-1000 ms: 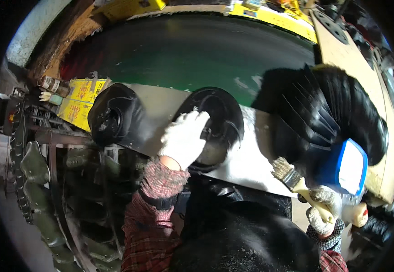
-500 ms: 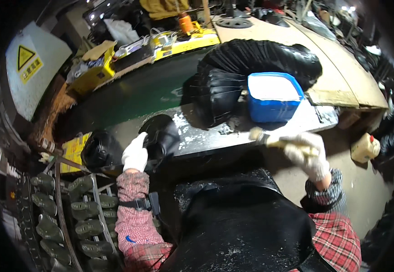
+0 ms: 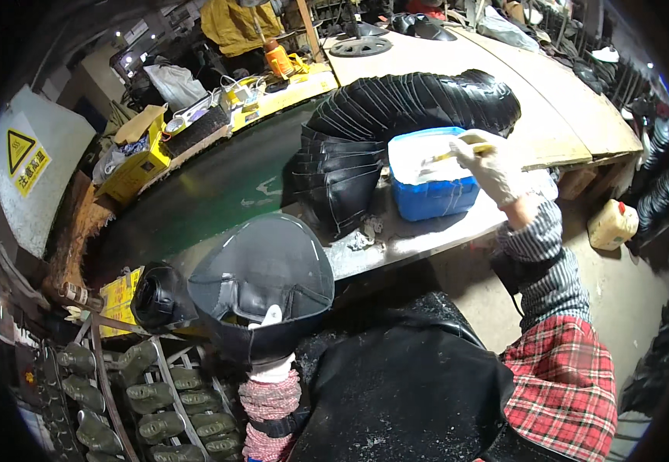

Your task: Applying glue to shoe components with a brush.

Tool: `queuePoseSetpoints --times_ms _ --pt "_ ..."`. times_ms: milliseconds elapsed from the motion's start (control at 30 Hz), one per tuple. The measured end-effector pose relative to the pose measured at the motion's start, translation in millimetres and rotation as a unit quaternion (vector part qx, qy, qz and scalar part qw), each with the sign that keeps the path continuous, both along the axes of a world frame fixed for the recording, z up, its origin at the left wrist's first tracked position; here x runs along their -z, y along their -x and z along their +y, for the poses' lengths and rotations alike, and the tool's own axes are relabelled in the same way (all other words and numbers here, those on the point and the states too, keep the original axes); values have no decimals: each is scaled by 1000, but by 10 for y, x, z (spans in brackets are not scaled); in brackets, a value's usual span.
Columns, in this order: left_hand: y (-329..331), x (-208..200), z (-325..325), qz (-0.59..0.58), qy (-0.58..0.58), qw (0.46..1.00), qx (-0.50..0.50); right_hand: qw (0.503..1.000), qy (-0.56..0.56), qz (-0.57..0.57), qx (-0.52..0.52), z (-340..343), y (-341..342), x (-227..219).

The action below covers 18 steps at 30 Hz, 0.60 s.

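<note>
My gloved left hand point(image 3: 271, 346) is closed on the lower edge of a black boot upper point(image 3: 280, 258), its thumb showing over the rim. The upper stands open toward me, its grey-black lining in sight; most of my fingers are hidden behind it. On the right, my gloved right hand point(image 3: 490, 165) grips a brush point(image 3: 442, 158) by its handle. The brush's end reaches into a blue tub point(image 3: 436, 202) with a white inside; its bristles are hard to make out. Behind the tub curves a long row of nested black boot uppers point(image 3: 396, 104).
A rolled black piece point(image 3: 167, 296) lies left of my left hand. Below it stands a rack of green foot-shaped lasts point(image 3: 157, 396). A yellow box point(image 3: 136, 165) sits at the bench's far left. On the floor at right is a cream canister point(image 3: 612, 225) with a red cap.
My left hand has lifted a boot upper from the bench edge toward me. My right hand has carried the brush up and forward into the blue tub. The view has shifted somewhat.
</note>
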<state>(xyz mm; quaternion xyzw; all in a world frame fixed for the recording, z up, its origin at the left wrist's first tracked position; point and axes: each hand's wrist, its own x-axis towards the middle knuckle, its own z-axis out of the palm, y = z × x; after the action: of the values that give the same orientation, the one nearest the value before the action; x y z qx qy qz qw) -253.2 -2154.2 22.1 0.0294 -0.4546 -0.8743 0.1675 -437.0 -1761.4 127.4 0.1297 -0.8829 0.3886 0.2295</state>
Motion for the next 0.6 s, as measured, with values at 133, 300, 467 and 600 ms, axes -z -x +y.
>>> queuePoseSetpoints --times_ms 133,300,467,600 --pt "-149 294 -177 -126 195 971 -65 996 15 88 1 -76 -366 -84" --pt "-140 216 67 -152 68 980 -105 994 84 47 -55 -214 -570 111" --pt "-122 456 -4 -231 196 946 -118 924 39 164 -343 -1420 -590 -33" --pt "-136 414 -31 -222 180 950 -124 887 113 124 -431 -2053 -279 201"
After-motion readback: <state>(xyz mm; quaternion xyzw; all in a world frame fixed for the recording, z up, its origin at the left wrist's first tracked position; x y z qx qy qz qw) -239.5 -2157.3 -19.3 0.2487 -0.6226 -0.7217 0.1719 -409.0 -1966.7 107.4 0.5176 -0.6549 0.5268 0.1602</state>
